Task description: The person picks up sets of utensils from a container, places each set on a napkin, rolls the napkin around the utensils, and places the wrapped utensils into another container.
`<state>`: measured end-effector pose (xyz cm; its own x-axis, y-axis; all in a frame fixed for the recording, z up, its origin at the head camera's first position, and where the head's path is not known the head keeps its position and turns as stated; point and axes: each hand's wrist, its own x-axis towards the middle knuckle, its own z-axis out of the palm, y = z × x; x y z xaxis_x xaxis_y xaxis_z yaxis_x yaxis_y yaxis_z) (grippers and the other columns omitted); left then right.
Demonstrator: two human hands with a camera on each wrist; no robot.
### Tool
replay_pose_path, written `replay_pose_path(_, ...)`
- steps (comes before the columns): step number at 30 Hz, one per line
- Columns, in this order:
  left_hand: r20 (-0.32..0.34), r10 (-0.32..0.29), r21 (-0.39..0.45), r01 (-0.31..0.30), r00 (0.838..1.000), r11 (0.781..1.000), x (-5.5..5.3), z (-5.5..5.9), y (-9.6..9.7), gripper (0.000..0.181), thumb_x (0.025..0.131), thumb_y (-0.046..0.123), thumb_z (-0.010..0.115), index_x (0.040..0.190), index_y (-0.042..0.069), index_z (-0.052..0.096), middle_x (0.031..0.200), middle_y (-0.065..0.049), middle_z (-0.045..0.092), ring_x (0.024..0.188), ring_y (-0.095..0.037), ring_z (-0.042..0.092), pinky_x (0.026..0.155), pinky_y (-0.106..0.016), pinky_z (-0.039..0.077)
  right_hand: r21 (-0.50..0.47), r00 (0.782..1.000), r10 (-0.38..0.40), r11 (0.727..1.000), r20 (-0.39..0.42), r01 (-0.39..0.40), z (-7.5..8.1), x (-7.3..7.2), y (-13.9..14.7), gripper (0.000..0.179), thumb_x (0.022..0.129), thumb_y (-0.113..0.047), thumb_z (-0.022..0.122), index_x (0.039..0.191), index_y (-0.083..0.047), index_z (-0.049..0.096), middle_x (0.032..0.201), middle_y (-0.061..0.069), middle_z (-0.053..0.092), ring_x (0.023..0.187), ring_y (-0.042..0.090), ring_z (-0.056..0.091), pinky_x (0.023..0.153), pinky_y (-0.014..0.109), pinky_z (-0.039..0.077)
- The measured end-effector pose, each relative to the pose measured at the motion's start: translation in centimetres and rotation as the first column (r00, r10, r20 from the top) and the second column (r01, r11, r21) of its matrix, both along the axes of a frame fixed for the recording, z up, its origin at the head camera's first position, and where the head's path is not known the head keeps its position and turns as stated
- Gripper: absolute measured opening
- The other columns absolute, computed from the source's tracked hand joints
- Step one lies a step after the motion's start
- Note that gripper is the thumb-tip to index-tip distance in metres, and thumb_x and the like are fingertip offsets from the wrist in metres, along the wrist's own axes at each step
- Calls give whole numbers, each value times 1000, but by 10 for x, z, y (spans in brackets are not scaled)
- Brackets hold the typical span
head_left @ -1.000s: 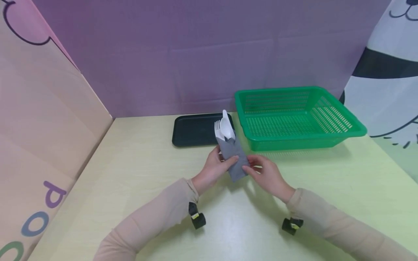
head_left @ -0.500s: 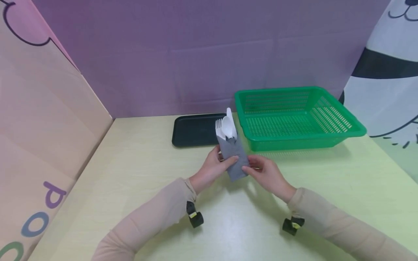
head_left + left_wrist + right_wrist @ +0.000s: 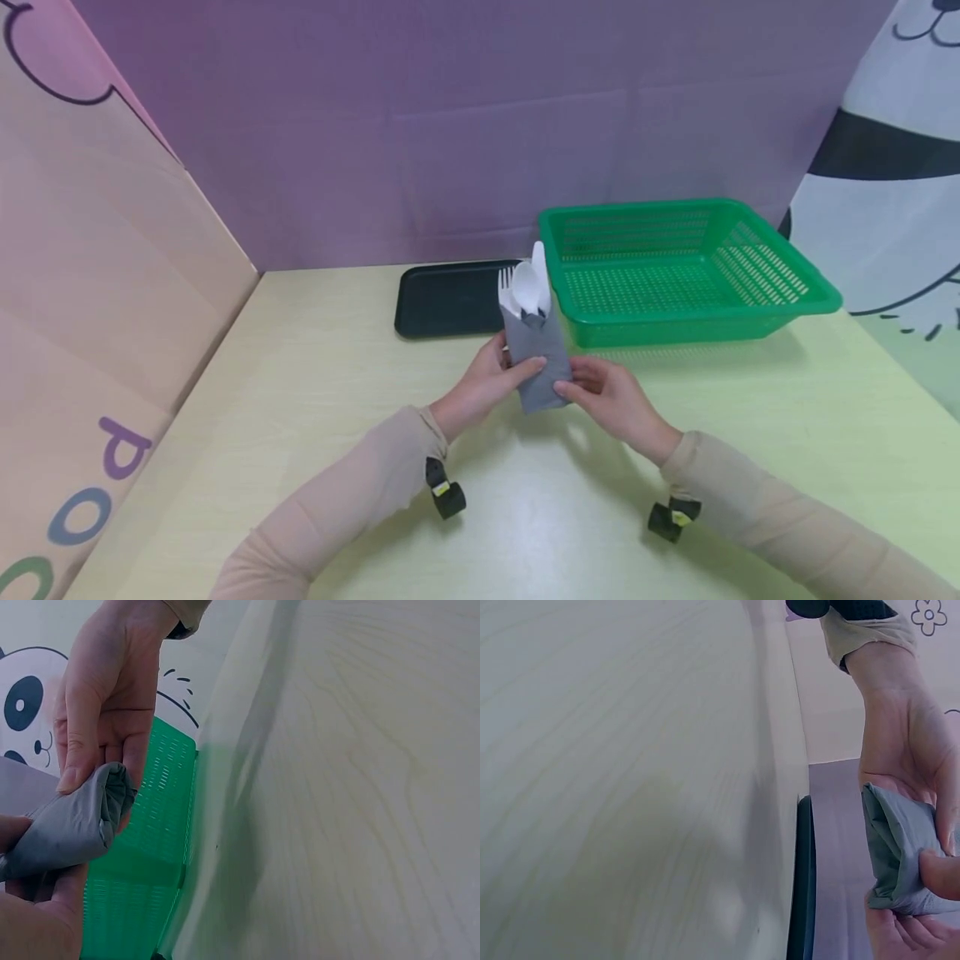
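A grey napkin (image 3: 538, 358) is wrapped as a pouch around white cutlery, held up over the table. Out of its top stick a fork (image 3: 506, 287), a spoon (image 3: 527, 287) and a knife (image 3: 539, 260). My left hand (image 3: 487, 379) grips the pouch from the left, thumb across its front. At its lower right edge my right hand (image 3: 611, 400) pinches the napkin between thumb and fingers. The folded bottom end of the napkin (image 3: 82, 817) faces the camera in the left wrist view, and the right wrist view also shows the napkin's folded end (image 3: 900, 855).
A black tray (image 3: 450, 300) lies at the back of the table (image 3: 315, 417), partly behind the cutlery. To its right stands a green perforated basket (image 3: 690, 321). A purple cloth backdrop (image 3: 450, 125) rises behind both.
The pouch has turned more upright, its cutlery tips swinging to the right and slightly up. Both hands keep their hold on the napkin and have barely moved.
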<state>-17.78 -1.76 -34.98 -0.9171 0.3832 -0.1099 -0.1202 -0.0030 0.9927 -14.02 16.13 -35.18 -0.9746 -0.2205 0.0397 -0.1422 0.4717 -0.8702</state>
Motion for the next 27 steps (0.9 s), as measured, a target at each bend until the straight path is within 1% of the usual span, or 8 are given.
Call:
replay_pose_path(5, 20, -3, 24, 2, 1000, 1000, 0, 1, -1, 56, 92, 9, 56, 142, 5, 30, 142, -18, 44, 130, -31, 45, 106, -42, 42, -14, 999, -13, 1000, 37, 14, 2, -1, 0, 40, 90, -11, 60, 123, 11, 50, 113, 29, 62, 103, 37, 64, 85, 37, 56)
replay_pose_path(10, 28, -11, 39, 10, 1000, 999, 0, 3, 1, 56, 94, 13, 54, 144, 6, 28, 144, -17, 43, 132, -30, 44, 108, -42, 40, -26, 994, -37, 999, 108, 40, 6, 0, 1, 45, 91, -18, 60, 125, 8, 49, 116, 28, 61, 105, 35, 63, 87, 36, 55)
replay_pose_path(13, 14, -19, 42, 19, 1000, 999, 1, 6, 2, 55, 95, 16, 54, 143, 6, 29, 143, -17, 44, 131, -30, 45, 107, -41, 41, -41, 988, -47, 998, 145, 53, 9, 1, 2, 46, 91, -21, 60, 125, 7, 48, 118, 26, 61, 106, 33, 63, 89, 35, 55)
replay_pose_path(15, -2, -30, 24, 30, 1000, 999, 3, 7, 2, 55, 94, 18, 55, 143, 8, 31, 141, -15, 46, 129, -29, 48, 106, -40, 42, -56, 986, -46, 997, 160, 56, 11, 1, 3, 46, 91, -23, 60, 125, 6, 48, 118, 25, 60, 106, 31, 64, 89, 35, 54)
replay_pose_path(17, -23, -53, -20, 53, 998, 998, 4, 7, 1, 55, 93, 21, 58, 141, 10, 35, 139, -14, 49, 126, -27, 51, 103, -38, 45, -68, 986, -39, 996, 162, 51, 12, 1, 4, 46, 91, -23, 59, 125, 5, 48, 119, 25, 60, 105, 29, 64, 90, 34, 54)
replay_pose_path(21, -42, -125, -107, 120, 991, 987, 7, 5, -2, 55, 90, 20, 62, 139, 12, 39, 134, -12, 54, 119, -25, 56, 97, -34, 50, -84, 988, -39, 995, 149, 52, 15, 0, 7, 44, 92, -24, 59, 124, 5, 49, 118, 24, 61, 100, 20, 66, 88, 30, 54)
replay_pose_path(24, -44, -155, -123, 149, 987, 981, 7, 4, -3, 55, 90, 17, 62, 139, 11, 39, 131, -15, 56, 116, -25, 58, 93, -32, 52, -97, 988, -43, 994, 147, 57, 17, -1, 8, 43, 91, -23, 60, 122, 5, 51, 116, 23, 62, 93, 10, 66, 86, 26, 54)
replay_pose_path(27, -50, -155, -126, 148, 987, 981, 8, 5, -4, 53, 90, 14, 61, 139, 10, 39, 129, -17, 57, 114, -26, 59, 92, -31, 52, -114, 987, -40, 992, 159, 59, 18, -1, 9, 43, 91, -23, 61, 122, 4, 50, 115, 22, 62, 88, 2, 64, 85, 23, 54)
